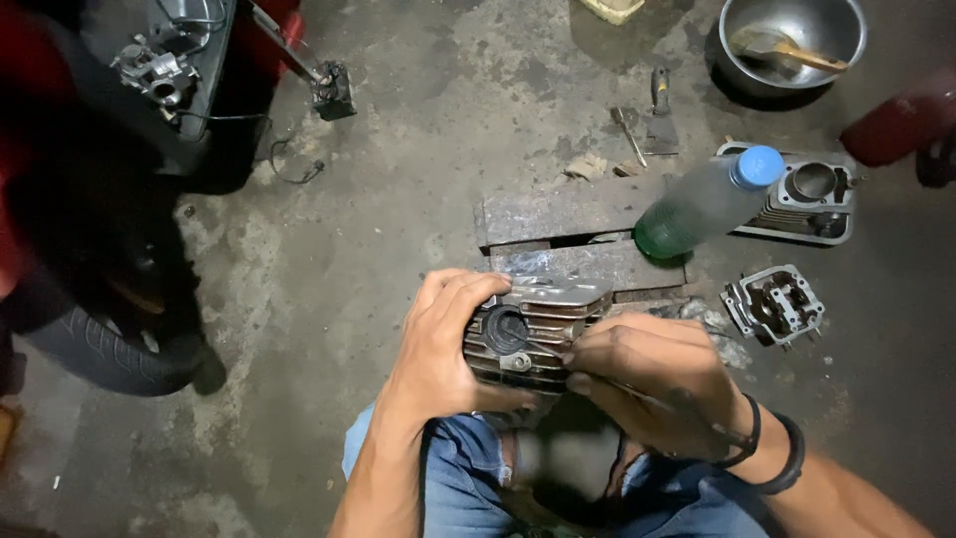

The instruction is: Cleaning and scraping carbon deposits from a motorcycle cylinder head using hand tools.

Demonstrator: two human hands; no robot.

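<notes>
Over the knees, above a concrete floor [398,149], a finned cylinder [528,334] is held against a wood block [568,214]. Left hand [438,349] wraps its left end, fingers curled over the top, thumb underneath. Right hand [647,384] is closed around a thin tool [597,377]; its tip touches the cylinder's side near a round port. Beyond the block: a plastic bottle [702,204], tilted, blue cap; a second cylinder [812,199]; a cylinder head [775,304]; a scraper [660,115]; a steel bowl [792,40]. Tyre [100,349] at left.
</notes>
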